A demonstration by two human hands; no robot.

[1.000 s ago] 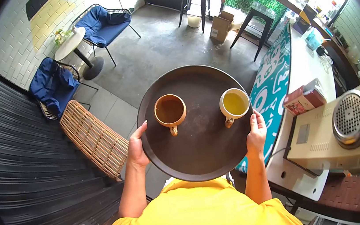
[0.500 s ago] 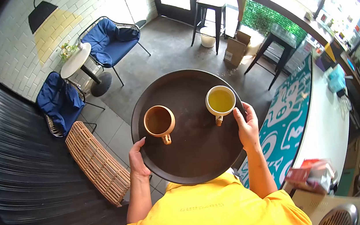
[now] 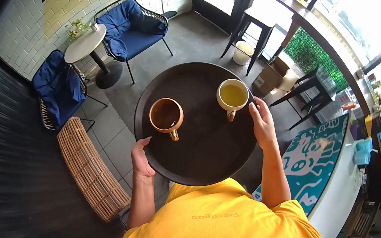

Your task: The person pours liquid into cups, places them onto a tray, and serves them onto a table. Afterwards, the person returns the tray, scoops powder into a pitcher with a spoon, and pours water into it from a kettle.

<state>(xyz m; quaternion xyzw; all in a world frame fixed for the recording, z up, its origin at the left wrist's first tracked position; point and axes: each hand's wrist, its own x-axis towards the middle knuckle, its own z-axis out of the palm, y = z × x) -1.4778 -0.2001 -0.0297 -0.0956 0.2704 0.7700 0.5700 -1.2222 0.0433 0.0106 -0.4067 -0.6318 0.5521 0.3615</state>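
A round dark brown serving tray (image 3: 200, 160) is held level in front of my body. My left hand (image 3: 142, 158) grips its left rim, thumb on top and the other fingers hidden beneath. On the opposite rim, my right hand (image 3: 263, 122) holds on in the same way, with its thumb close to a white cup. That white cup (image 3: 234, 100) contains a yellow-green liquid. Towards the tray's left side stands an orange-brown cup (image 3: 166, 114) with dark liquid in it. Both cups are upright, handles pointing towards me.
Ahead on the left are a small round table (image 3: 85, 44), a blue-cushioned seat (image 3: 135, 26) and a blue chair (image 3: 59, 89). A wicker bench (image 3: 92, 170) lies at left. On the right are a counter (image 3: 335, 196), black stools (image 3: 309, 89) and a cardboard box (image 3: 271, 76).
My viewpoint has moved forward and turned left, so the seats, stools and counter have shifted in view. Both hands still hold the tray, and the cups keep their places on it.
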